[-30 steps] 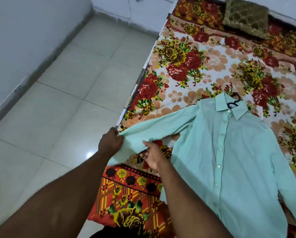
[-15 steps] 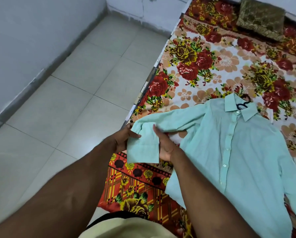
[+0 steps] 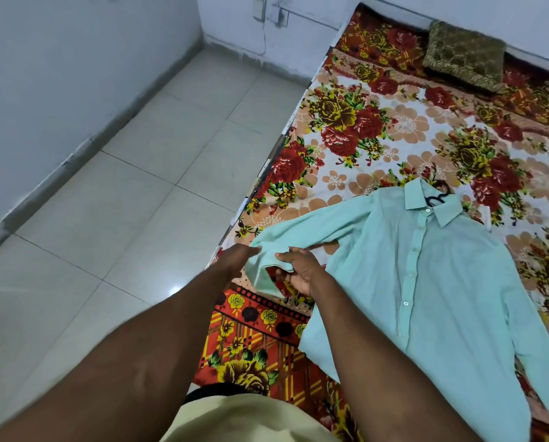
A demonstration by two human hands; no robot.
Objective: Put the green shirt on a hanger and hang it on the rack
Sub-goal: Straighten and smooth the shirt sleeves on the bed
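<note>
The light green shirt [image 3: 426,275] lies buttoned and face up on the flowered bed [image 3: 362,148]. A black hanger [image 3: 436,199] is inside it, with only its hook showing at the collar. The shirt's left sleeve stretches toward the bed edge. My left hand [image 3: 235,260] grips the sleeve near the cuff from the left. My right hand [image 3: 298,269] pinches the cuff's edge from the right, and the cuff hangs open between both hands. No rack is in view.
A dark gold cushion [image 3: 464,55] lies at the head of the bed by the wall. Pale floor tiles [image 3: 133,202] fill the left side, bounded by white walls. A socket with a cable [image 3: 267,17] is on the far wall.
The sleeve end, folded flat between my hands half a second ago, now hangs open at the cuff. Both hands have shifted a little along it. The view has tilted up.
</note>
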